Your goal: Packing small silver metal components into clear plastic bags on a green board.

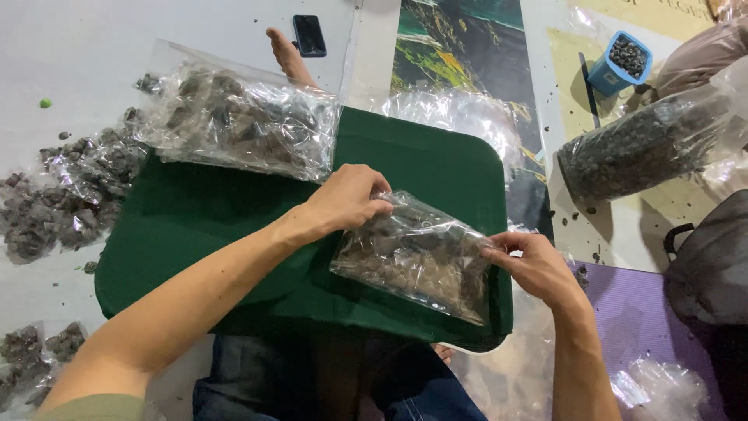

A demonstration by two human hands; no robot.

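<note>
Left hand (351, 196) pinching far corner, right hand (532, 265) pinching right edge of clear bag (417, 257) on green board (234, 226). Probably limp, slippery, lumpy; best gripped at edges.

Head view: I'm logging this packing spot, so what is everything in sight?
Small clear bag: one, brown lumps inside, on the board, held at both ends.
Green board: one, on the lap.
Large clear bag: one, brown lumps, board's far left corner.
Filled bags: several, floor at left.
Black phone: one, floor ahead.
Blue cup: one, dark pellets, upper right.
Big dark-filled bag: one, lying at right.
Bare foot: one, beyond the board.
Left hand: pinching the bag's top corner.
Right hand: pinching its right edge.
</note>
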